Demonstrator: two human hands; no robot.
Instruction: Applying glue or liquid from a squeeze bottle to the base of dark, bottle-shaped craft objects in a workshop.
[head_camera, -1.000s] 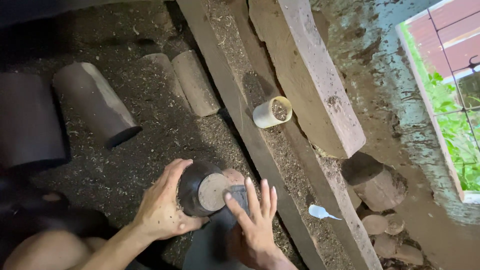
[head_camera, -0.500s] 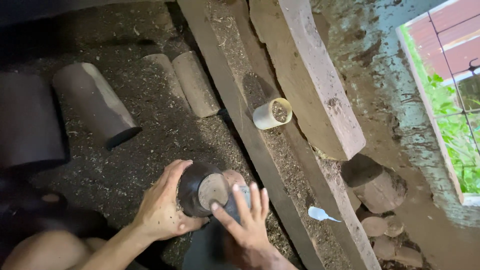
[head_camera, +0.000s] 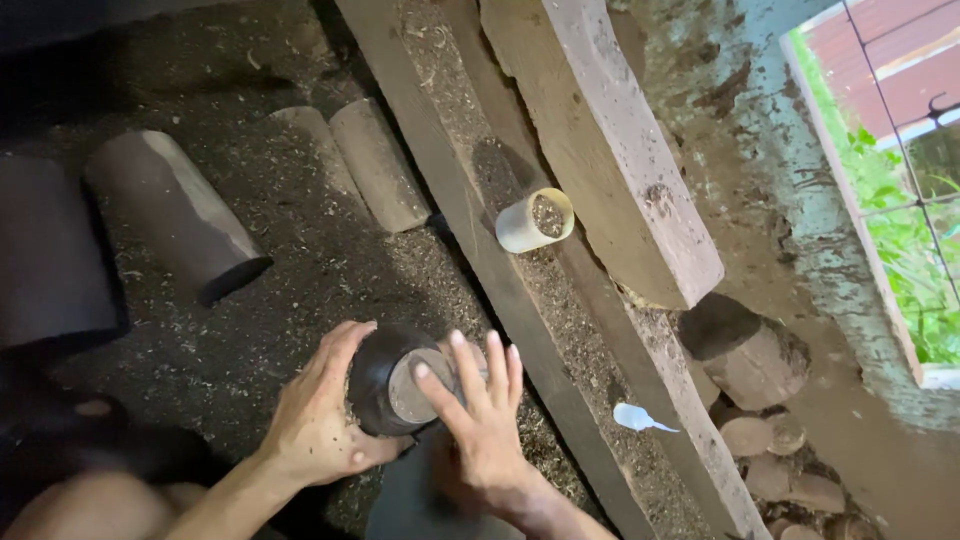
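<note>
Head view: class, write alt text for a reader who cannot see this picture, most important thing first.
A person's left hand grips a dark round cylinder while the right hand, fingers spread, rests over its pale end face. They work above sawdust-strewn ground, beside slanting wooden beams, cut log pieces and a small pale cup lying on its side.

Single head view, looking steeply down, close over both hands, sawdust floor (head_camera: 300, 260) below.

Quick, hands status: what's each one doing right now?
Left hand: closed around the side of the dark round bag, holding it.
Right hand: open, fingers spread flat over the bag's filled top.
</note>
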